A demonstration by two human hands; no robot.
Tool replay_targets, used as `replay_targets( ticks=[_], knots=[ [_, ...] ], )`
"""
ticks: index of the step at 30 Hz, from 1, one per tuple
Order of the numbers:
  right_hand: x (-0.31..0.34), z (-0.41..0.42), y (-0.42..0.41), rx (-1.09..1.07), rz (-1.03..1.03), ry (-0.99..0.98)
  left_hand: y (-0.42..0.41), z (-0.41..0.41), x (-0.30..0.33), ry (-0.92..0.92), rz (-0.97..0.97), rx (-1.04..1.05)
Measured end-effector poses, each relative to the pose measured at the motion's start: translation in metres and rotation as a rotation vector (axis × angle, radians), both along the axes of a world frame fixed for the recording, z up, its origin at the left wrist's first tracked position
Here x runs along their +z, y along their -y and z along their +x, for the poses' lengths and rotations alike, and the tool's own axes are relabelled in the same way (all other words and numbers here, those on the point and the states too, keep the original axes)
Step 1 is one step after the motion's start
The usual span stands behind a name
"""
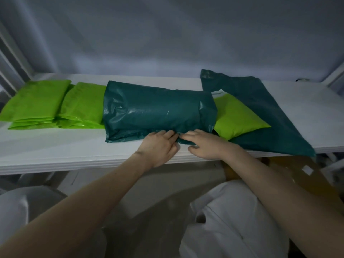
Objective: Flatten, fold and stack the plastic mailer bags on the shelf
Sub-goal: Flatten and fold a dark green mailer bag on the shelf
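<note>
A folded dark green mailer bag [158, 112] lies puffed in the middle of the white shelf [55, 149]. My left hand [158, 146] and my right hand [202, 144] meet at its near edge, fingers pinching the plastic there. Two stacks of folded lime green bags [37, 103] [81, 107] sit to the left, the second partly under the dark bag. On the right, a lime green bag [236, 116] rests on an unfolded dark green bag [264, 116] that reaches the shelf's front edge.
A pale wall rises behind the shelf. White shelf posts [11, 58] stand at the left and far right. Below the shelf edge are my white-clothed knees [232, 220] and a brown cardboard box [297, 170] at the right.
</note>
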State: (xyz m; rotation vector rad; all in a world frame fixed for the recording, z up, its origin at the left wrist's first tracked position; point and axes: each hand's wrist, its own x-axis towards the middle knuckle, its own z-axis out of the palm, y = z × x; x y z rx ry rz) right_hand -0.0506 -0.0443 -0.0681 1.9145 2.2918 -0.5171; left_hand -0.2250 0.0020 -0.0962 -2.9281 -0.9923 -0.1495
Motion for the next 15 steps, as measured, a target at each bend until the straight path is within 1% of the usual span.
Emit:
replay_targets(
  ticks=[9, 15],
  knots=[
    [0.003, 0.024, 0.015, -0.036, -0.008, 0.051, 0.01, 0.028, 0.005, -0.135, 0.054, 0.068],
    [0.009, 0.031, 0.02, -0.122, 0.022, 0.015, 0.013, 0.042, 0.005, -0.238, 0.13, 0.078]
  ],
)
